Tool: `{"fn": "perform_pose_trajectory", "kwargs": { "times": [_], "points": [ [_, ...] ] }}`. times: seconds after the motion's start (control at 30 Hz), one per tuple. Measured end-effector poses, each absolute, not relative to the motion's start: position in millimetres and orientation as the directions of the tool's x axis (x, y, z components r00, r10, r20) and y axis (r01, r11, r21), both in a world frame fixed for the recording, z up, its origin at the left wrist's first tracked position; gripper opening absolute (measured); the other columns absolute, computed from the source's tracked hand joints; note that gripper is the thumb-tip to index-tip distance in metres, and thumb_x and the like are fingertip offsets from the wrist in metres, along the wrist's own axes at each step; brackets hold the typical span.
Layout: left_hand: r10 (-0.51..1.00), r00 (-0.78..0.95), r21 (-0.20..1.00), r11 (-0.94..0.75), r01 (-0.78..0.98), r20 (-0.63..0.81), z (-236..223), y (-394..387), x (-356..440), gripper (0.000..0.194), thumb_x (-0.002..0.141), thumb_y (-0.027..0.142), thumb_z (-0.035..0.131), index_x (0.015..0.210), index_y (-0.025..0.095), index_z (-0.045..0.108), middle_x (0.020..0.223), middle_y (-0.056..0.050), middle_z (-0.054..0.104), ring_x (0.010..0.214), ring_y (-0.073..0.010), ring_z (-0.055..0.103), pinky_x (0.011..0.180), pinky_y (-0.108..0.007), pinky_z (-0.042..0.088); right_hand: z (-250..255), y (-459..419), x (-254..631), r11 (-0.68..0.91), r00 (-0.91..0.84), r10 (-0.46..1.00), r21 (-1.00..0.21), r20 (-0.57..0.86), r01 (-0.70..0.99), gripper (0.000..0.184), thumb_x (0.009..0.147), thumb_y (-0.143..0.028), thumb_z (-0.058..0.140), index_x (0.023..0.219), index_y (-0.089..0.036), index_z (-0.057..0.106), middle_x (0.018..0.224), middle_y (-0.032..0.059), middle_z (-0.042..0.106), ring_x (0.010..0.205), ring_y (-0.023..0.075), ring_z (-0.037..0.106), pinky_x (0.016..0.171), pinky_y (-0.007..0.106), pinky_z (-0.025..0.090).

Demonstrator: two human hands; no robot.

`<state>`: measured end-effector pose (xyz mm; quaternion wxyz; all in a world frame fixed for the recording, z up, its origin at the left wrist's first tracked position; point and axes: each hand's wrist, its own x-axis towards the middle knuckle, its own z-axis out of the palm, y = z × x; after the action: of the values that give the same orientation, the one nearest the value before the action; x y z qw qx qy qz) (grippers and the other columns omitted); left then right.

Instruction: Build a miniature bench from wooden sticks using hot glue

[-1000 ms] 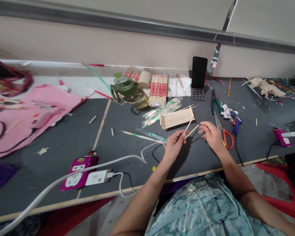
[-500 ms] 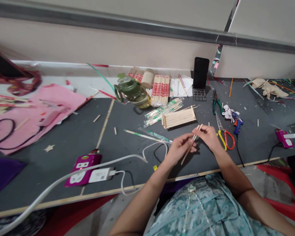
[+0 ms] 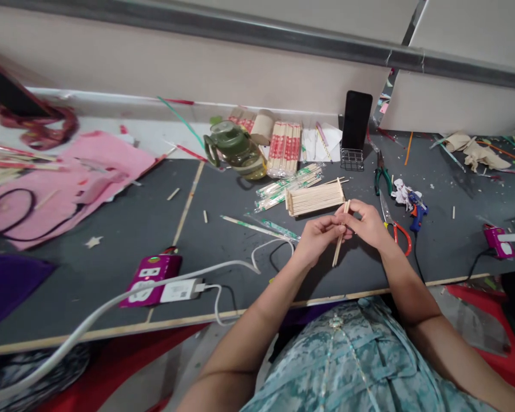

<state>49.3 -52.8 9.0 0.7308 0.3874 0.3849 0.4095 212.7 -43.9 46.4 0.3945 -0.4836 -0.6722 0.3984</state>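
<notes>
Between my two hands is a pair of thin wooden chopsticks [image 3: 337, 254], held side by side over the front of the table, their lower ends pointing toward me. My left hand [image 3: 320, 237] is closed on them from the left, and my right hand [image 3: 363, 223] pinches them near the upper end. Fingers of both hands meet and partly cover the sticks. Just beyond my hands lies a small tray-like piece built of wooden sticks [image 3: 315, 198]. Chopsticks in green-printed plastic wrappers [image 3: 289, 186] lie behind it, and one more wrapped pair [image 3: 253, 226] is left of my hands.
Scissors [image 3: 397, 232], pliers [image 3: 383, 174] and a blue glue gun [image 3: 419, 216] lie to the right. A phone [image 3: 357, 123] stands in a wire holder. At the back are a glass teapot [image 3: 236, 151] and bundled chopsticks [image 3: 284, 149]. A white cable [image 3: 111, 306] crosses by a purple power strip [image 3: 165, 266].
The chopsticks have turned steeper and lie closer together, and my hands have drawn nearer each other. The whole view has shifted slightly.
</notes>
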Motion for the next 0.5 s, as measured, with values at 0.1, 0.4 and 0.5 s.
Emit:
{"fn": "perform_pose_trajectory", "kwargs": {
  "times": [0.1, 0.4, 0.5],
  "points": [
    [0.954, 0.292, 0.95, 0.149, -0.275, -0.065, 9.7, -47.7, 49.2, 0.034, 0.07, 0.047, 0.087, 0.083, 0.016, 0.077, 0.079, -0.004, 0.076, 0.073, -0.0201, 0.071, 0.073, -0.034, 0.058, 65.5, -46.4, 212.1, 0.338, -0.255, 0.933, -0.865, 0.254, 0.371, 0.024, 0.098, -0.041, 0.061, 0.088, -0.023, 0.072, 0.093, 0.0034, 0.069, 0.089, 0.0183, 0.065, 0.084, 0.03, 0.049],
    [0.97, 0.241, 0.998, 0.017, -0.056, -0.003, -25.9, -40.7, 42.3, 0.026, 0.078, 0.044, 0.077, 0.078, 0.017, 0.08, 0.07, -0.002, 0.072, 0.067, -0.0171, 0.061, 0.069, -0.03, 0.049, 42.8, -43.4, 205.4, 0.407, -0.327, 0.907, -0.743, 0.264, 0.531, 0.023, 0.1, -0.03, 0.057, 0.084, -0.021, 0.07, 0.085, 0.003, 0.065, 0.083, 0.017, 0.065, 0.078, 0.027, 0.049],
    [0.992, 0.128, 0.998, 0.028, -0.062, -0.02, -21.4, -49.6, 40.6, 0.022, 0.076, 0.04, 0.08, 0.08, 0.019, 0.08, 0.079, -0.003, 0.074, 0.073, -0.0176, 0.063, 0.071, -0.028, 0.05, 39.8, -52.7, 206.8, 0.464, -0.3, 0.886, -0.654, 0.354, 0.598, 0.025, 0.102, -0.032, 0.055, 0.087, -0.022, 0.073, 0.085, 0.0052, 0.067, 0.08, 0.0179, 0.065, 0.073, 0.028, 0.049]
  ]
}}
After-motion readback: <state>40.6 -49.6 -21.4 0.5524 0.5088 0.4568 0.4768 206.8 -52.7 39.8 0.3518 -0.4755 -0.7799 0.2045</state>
